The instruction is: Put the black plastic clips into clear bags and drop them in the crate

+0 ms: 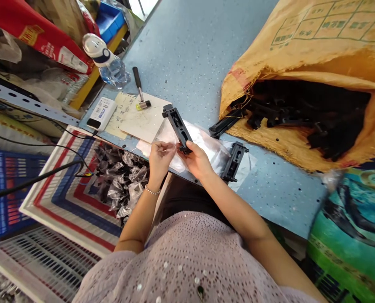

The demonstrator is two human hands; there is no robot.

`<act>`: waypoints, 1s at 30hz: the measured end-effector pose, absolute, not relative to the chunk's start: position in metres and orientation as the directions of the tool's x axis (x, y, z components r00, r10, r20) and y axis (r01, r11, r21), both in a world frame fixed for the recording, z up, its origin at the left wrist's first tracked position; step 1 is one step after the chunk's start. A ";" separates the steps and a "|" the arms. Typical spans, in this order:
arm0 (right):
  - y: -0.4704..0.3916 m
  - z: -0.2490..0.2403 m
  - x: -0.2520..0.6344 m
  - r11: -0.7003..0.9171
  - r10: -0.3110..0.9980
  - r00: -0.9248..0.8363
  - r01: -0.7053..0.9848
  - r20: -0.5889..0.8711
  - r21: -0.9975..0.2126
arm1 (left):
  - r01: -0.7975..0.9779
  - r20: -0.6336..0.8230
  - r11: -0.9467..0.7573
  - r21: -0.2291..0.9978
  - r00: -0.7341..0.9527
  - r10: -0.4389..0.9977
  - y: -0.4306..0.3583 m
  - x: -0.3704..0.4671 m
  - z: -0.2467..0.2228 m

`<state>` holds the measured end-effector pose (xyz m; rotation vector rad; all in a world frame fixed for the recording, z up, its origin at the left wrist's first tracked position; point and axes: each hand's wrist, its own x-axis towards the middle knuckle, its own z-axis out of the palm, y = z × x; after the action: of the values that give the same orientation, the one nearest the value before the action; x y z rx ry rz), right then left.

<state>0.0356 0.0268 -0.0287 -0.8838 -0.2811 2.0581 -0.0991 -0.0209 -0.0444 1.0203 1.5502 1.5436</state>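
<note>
My right hand (197, 160) grips the lower end of a long black plastic part (178, 126), which tilts up and to the left above the table. Close beside it, my left hand (161, 159) is closed in a pinch; what its fingertips hold, if anything, I cannot make out. Under both hands lie clear plastic bags (203, 141), flat and shiny. A second black part (235, 161) rests on these bags to the right of my right hand. Another black piece (225, 123) lies at the mouth of the orange sack.
An orange woven sack (253, 57) full of black parts lies open at the right. Left on the blue table (193, 50) are a small hammer (138, 80), a white device (102, 112), cardboard (147, 120) and a water bottle (111, 69). A crate (61, 189) at lower left holds bagged parts (121, 176).
</note>
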 end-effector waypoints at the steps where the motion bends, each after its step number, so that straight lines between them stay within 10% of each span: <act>1: 0.025 -0.028 0.037 -0.611 0.785 -0.392 -0.623 -0.481 -0.489 | 0.060 0.017 0.013 0.998 -0.466 0.885 -0.020 -0.100 -0.044; 11: 0.033 -0.025 0.040 -0.526 0.848 -0.353 -0.481 -0.394 -0.701 | 0.144 0.108 -0.046 0.989 -0.458 0.882 -0.007 -0.117 -0.037; 16: 0.026 -0.032 0.057 -0.395 0.916 -0.232 -0.372 -0.328 -0.840 | 0.722 0.275 0.026 0.691 -0.296 0.915 -0.012 -0.147 -0.027; 22: -0.002 -0.012 0.107 -0.031 0.893 -0.431 0.233 -0.132 -0.972 | 0.728 0.190 0.038 0.684 -0.228 0.955 -0.015 -0.154 -0.025; 25: -0.002 -0.017 0.106 0.112 0.901 -0.423 0.448 -0.100 -0.887 | 0.764 0.244 -0.104 0.637 -0.072 0.967 -0.025 -0.140 -0.023; 30: -0.007 -0.028 0.079 0.106 0.939 -0.344 0.315 -0.010 -0.943 | 0.655 0.343 -0.472 0.591 0.325 0.881 -0.047 -0.101 -0.017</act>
<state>0.0790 -0.0072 -0.0284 -1.2294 -1.7474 1.2466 -0.1008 -0.0465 -0.0167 2.2515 1.3681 0.9137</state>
